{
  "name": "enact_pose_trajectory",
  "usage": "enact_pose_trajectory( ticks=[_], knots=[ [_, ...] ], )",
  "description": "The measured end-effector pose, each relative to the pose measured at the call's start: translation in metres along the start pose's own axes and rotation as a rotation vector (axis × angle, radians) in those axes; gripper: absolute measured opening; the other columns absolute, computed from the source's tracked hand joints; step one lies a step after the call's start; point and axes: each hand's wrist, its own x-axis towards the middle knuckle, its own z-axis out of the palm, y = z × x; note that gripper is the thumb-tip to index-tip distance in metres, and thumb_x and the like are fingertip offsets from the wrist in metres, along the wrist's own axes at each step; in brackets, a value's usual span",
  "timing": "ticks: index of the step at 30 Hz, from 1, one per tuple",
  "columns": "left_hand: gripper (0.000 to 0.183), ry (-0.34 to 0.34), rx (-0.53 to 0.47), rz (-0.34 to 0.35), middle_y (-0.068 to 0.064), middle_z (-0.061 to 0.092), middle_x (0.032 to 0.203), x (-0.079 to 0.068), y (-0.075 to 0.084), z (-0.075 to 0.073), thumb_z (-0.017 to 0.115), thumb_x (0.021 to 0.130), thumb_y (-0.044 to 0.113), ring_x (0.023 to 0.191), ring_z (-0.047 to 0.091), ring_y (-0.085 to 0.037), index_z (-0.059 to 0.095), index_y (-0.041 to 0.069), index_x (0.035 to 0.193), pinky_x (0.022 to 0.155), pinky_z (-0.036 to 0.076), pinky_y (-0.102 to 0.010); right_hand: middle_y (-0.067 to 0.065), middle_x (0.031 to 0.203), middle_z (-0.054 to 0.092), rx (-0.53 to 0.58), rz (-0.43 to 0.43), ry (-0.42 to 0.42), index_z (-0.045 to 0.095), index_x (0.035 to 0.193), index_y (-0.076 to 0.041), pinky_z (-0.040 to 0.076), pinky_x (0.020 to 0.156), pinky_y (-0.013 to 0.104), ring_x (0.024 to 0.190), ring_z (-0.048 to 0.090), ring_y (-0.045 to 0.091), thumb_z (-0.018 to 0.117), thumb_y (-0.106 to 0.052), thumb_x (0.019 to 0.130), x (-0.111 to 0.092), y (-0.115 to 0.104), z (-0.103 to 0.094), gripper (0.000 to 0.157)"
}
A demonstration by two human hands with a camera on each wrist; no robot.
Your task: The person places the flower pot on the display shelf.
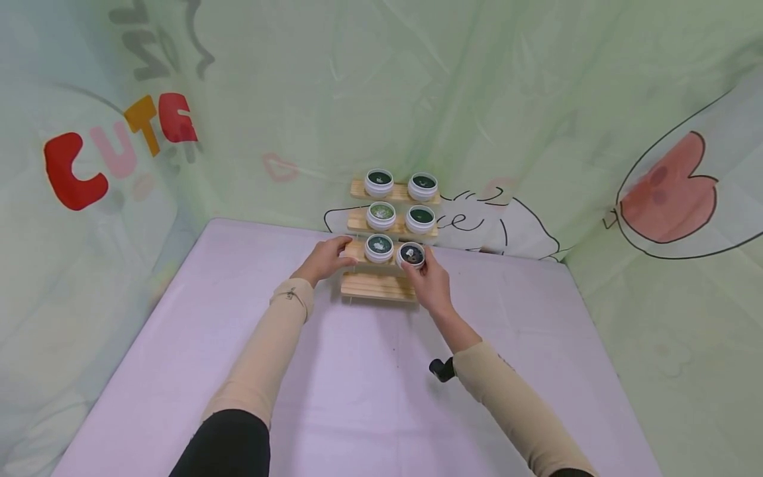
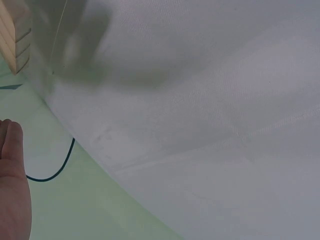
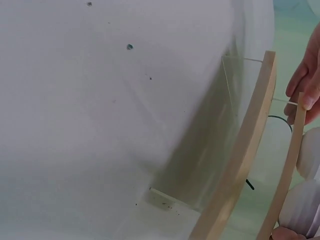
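Observation:
A tiered display stand (image 1: pixel 378 286) has wooden shelves on clear side panels. White round jars with dark or green tops sit in pairs on its upper three shelves. My right hand (image 1: pixel 432 285) holds the right jar (image 1: pixel 411 254) of the third shelf between thumb and fingers; its fingertips (image 3: pixel 285 234) show low in the right wrist view. Beside that jar is another white jar (image 1: pixel 379 247). My left hand (image 1: pixel 324 258) grips the left end of the same shelf, thumb on the board's end, as the right wrist view shows. The left wrist view catches only part of this hand (image 2: pixel 12 185).
The stand is at the back edge of a table with a pale lilac cloth (image 1: pixel 357 397). The lowest shelf (image 1: pixel 375 285) is bare wood. Behind hangs a light green printed curtain (image 1: pixel 268 99). A black device (image 1: pixel 442 370) sticks out at the right wrist.

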Motion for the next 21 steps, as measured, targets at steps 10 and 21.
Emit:
enact_pose_trajectory(
  ticks=[10,21],
  knots=[
    [0.068,-0.004,-0.006,-0.01,-0.018,0.047,0.146,0.0,0.001,0.0,0.069,0.093,0.028,0.133,0.047,-0.03,0.04,0.0,0.147,0.112,0.038,-0.039,0.009,0.081,0.052,-0.051,0.027,-0.016,0.055,0.119,-0.001,0.04,0.065,0.034,0.079,0.05,0.024,0.064,-0.031,0.095,0.009,-0.003,-0.004,0.04],
    [0.068,0.001,0.005,0.002,-0.018,0.048,0.145,0.001,0.001,0.001,0.07,0.092,0.028,0.132,0.048,-0.03,0.041,0.0,0.146,0.112,0.039,-0.038,0.02,0.111,0.062,-0.007,0.088,-0.043,0.039,0.147,0.003,0.049,0.089,0.044,0.098,0.054,0.028,0.065,-0.032,0.095,0.01,-0.004,-0.008,0.067]
  ],
)
